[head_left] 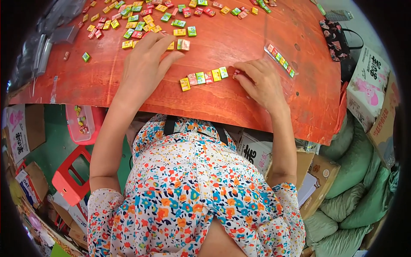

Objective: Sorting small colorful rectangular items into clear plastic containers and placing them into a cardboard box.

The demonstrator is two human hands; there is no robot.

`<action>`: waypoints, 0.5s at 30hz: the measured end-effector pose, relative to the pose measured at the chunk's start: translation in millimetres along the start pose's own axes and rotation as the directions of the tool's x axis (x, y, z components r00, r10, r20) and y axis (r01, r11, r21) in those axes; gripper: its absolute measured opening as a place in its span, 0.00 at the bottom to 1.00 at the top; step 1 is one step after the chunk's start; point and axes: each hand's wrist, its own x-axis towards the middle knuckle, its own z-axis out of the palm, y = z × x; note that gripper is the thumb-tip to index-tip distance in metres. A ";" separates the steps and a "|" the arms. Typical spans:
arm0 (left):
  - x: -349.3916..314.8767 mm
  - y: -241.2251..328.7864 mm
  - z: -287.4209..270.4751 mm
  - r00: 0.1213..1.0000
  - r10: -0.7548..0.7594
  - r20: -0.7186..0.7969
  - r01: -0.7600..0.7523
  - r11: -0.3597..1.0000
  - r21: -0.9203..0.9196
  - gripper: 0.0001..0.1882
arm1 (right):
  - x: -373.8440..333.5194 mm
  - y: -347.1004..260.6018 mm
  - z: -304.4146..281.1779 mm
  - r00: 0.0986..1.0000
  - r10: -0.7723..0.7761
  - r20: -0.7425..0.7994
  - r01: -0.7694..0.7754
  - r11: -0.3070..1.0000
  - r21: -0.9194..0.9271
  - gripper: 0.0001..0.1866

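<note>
At the far left, about nine o'clock, a stack of grey plastic sleeves (40,51) lies at the edge of the red tabletop (239,103), and below it a red stool (70,175) and a pink tub (83,124) stand on the floor. Moving right, the left hand (143,68) rests flat, its grip apart and fingers spread over the near edge of a loose heap of small wrapped candies (137,19) that runs toward twelve o'clock; it clamps nothing that I can see. At the centre lies a short row of candies (204,78), laid side by side in yellow, pink, green and red. Just at its three o'clock end the right hand (261,81) presses down with fingers curled together on a pink piece (236,73); whether it pinches or only pushes, I cannot tell. Further right, near two o'clock, a filled clear strip of candies (280,59) lies apart. The likely slip is a nudge from the right fingertips that knocks the row crooked or scatters it, since the pieces are light and loose. The left palm could also drag heap pieces into the row. Boxes (370,88), a patterned bag (336,36) and green sacks (355,180) crowd the right side.
</note>
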 end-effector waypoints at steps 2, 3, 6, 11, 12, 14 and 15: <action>-14.5 -3.0 -9.7 0.995 -0.071 0.069 0.076 0.995 -0.071 0.17 | 1.4 -4.6 0.0 1.000 -0.004 -0.006 0.004 1.000 -0.023 0.13; -22.6 -2.2 -13.2 0.981 -0.133 0.141 0.153 0.979 -0.138 0.18 | 1.1 -7.4 0.0 1.000 -0.009 -0.014 0.008 0.999 -0.050 0.12; -50.0 15.1 -13.8 0.976 -0.091 0.200 0.127 0.977 -0.173 0.19 | 1.4 -11.9 1.8 1.000 0.006 -0.007 -0.007 0.999 -0.054 0.13; -49.9 24.6 2.2 0.977 -0.034 0.209 0.041 0.999 -0.031 0.24 | -4.9 -20.2 1.0 0.999 0.011 -0.030 -0.012 0.999 -0.037 0.16; -49.6 20.6 7.2 0.977 -0.002 0.211 0.001 1.000 0.005 0.25 | -5.6 -20.6 2.1 1.000 0.006 -0.016 -0.006 1.000 -0.031 0.16; -48.8 16.4 9.2 0.977 0.030 0.213 -0.040 0.998 0.044 0.26 | -0.6 -28.8 -0.3 0.999 -0.001 -0.039 0.001 1.000 -0.004 0.16; -48.9 15.7 7.8 0.980 0.041 0.193 -0.045 0.999 0.012 0.26 | 3.5 -34.4 -1.5 0.998 -0.004 -0.062 0.006 1.000 0.023 0.16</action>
